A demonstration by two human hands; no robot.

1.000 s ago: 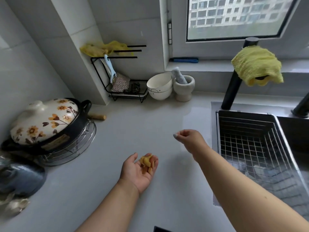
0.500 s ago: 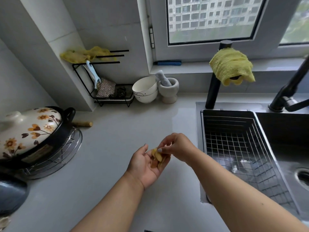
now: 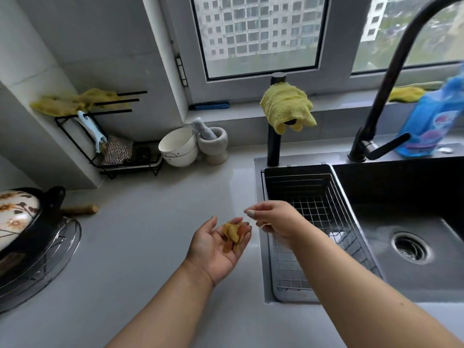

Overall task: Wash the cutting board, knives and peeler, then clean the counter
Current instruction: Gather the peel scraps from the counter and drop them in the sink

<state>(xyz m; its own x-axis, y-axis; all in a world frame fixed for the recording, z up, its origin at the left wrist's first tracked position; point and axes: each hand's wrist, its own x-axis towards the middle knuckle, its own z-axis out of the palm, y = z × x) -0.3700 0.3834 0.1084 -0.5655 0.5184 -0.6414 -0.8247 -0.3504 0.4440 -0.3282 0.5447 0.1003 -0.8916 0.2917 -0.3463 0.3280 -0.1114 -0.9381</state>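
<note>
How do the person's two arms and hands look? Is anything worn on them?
Both forearms are bare, with no sleeves in view. The left hand and the right hand wear no gloves, and no rings, watch or bracelet show. The right hand's nails look pale, perhaps painted; the picture is too blurred to be sure.

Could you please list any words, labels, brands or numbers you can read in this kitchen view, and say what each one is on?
No text can be read.
Blue bottle by the tap: it has a printed label, too blurred to read.
Pot lid: a flower pattern only, no words.
Patterned pouch on the rack: a pattern only, no lettering to make out.
</note>
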